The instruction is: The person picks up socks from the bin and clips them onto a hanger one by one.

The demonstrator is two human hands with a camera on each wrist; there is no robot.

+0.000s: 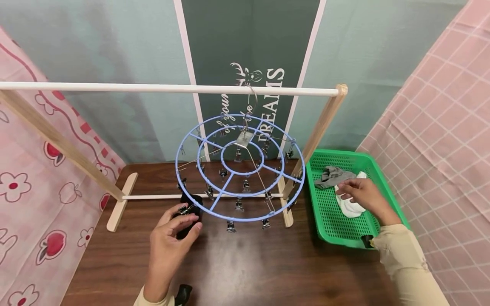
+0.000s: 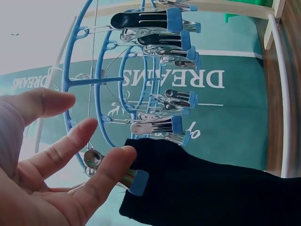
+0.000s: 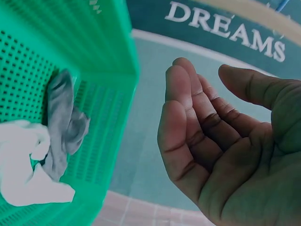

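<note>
Worktop [image 1: 233,263] is spanned by a rail [image 1: 153,88] bearing the hanger [image 1: 241,219], whose clip [image 2: 137,182] is clamped on the black cloth [image 2: 211,193], apparently so its weight is taken without the left grip [image 1: 170,233], released with fingers parted alongside; right grip [image 1: 361,195] relaxed, unladen, near the basket [image 1: 331,219].

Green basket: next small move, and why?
Probably lower the right grip to the white cloth in the green basket: that grip is empty and overlaps the cloth in the head view, while the black cloth appears held by a clip on the blue hanger.
</note>
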